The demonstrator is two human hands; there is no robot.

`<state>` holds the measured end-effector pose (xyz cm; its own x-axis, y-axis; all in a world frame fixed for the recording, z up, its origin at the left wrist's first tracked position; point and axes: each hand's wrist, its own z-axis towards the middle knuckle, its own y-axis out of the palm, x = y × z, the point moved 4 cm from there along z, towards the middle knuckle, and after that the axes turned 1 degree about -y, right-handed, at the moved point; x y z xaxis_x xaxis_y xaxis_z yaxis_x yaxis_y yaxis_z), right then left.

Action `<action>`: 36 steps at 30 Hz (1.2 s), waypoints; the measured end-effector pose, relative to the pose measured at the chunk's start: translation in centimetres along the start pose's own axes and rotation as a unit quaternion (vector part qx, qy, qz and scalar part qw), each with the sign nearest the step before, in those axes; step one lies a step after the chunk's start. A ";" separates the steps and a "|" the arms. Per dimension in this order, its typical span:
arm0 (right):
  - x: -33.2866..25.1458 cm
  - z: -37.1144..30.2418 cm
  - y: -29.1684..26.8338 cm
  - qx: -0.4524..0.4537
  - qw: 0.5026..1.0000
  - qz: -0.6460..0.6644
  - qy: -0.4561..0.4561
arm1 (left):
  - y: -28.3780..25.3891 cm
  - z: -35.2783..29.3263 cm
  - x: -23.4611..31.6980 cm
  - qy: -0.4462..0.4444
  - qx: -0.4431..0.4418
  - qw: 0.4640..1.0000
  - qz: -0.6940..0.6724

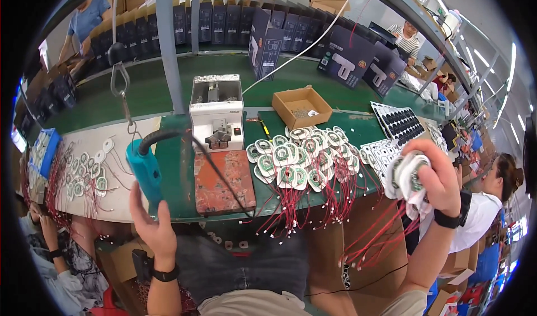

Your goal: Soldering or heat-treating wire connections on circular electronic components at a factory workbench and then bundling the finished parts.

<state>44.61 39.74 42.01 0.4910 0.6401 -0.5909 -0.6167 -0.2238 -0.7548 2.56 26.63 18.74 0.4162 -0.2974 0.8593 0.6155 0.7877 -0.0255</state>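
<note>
My right hand (439, 182), raised at the right above the table's front edge, grips a bunch of white round coil pieces (407, 176) with green centres. Their red wires hang down below it. At the left, my left hand (154, 226) has its fingers apart around the lower end of a teal electric screwdriver (144, 165); whether they touch it I cannot tell. The screwdriver hangs from a metal hook (120, 81), with a black cable at its top. A large pile of similar coil pieces (299, 156) lies right of centre, wires trailing over the front edge.
A white screw feeder (217, 112) stands behind a worn red block (224, 182). Nearby are a small cardboard box (302, 108), a tray of black round parts (397, 123) and more coil pieces (84, 173) at left. Dark boxes (224, 22) line the back. People sit on both sides.
</note>
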 end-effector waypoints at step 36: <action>27.9 3.0 4.3 0.070 0.964 -0.155 0.207 | 20.2 -11.0 7.3 -0.483 -0.209 0.805 -0.276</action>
<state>53.78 58.86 23.10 0.8497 0.3065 -0.4290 -0.4648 0.0512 -0.8839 25.39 34.44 18.83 -0.5868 0.1767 0.7902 0.7836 0.3697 0.4993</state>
